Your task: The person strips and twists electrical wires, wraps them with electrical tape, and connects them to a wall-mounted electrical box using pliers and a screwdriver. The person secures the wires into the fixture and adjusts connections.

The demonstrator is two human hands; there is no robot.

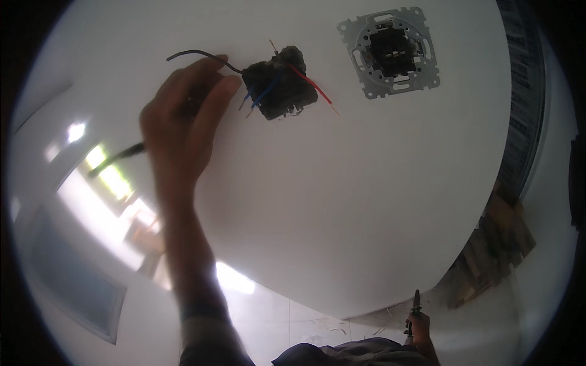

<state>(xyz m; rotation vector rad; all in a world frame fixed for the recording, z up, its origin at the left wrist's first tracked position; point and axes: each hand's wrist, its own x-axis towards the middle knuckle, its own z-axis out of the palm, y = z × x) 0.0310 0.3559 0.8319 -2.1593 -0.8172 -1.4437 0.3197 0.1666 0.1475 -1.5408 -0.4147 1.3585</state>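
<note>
On the white wall, a dark, rough-edged box opening (278,85) has loose wires coming out. A black wire (194,52) bends out to the left, blue wires (262,94) hang down, and a red wire (314,84) slants right with a bare copper end. Just left of the opening is my left hand (186,104), thumb and forefinger apart beside the black wire. Its other fingers curl round a dark slender tool (119,157) that pokes out behind the palm; its kind is unclear. Low at the right, my right hand (420,325) grips pliers (416,302), jaws up.
To the right of the opening, a metal mounting frame with a black insert (394,53) is fixed on the wall. Wooden boards (488,259) lean at the lower right. A framed panel (76,274) and bright windows (110,172) are at the left. Debris lies on the floor (329,326).
</note>
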